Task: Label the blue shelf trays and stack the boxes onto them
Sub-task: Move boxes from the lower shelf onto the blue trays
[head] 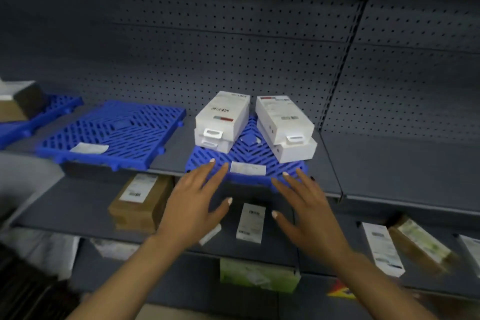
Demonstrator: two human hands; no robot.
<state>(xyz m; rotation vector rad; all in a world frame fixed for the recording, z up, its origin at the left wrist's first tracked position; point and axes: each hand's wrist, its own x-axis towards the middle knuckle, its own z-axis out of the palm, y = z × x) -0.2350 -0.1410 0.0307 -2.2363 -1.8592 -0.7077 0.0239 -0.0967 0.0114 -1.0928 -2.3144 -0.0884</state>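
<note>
My left hand [193, 205] and right hand [307, 212] hover open and empty at the front edge of the labelled blue tray [207, 163], which overhangs the shelf [389, 163], so I judge a nudge could topple its two skewed box stacks [220, 122].

just the one head cam, wide-angle, looking forward and down from the person's eye level, pretty close to the grey shelf [171, 153], blue tray [244, 161] dead centre, lower shelves along the bottom, edges warped
</note>
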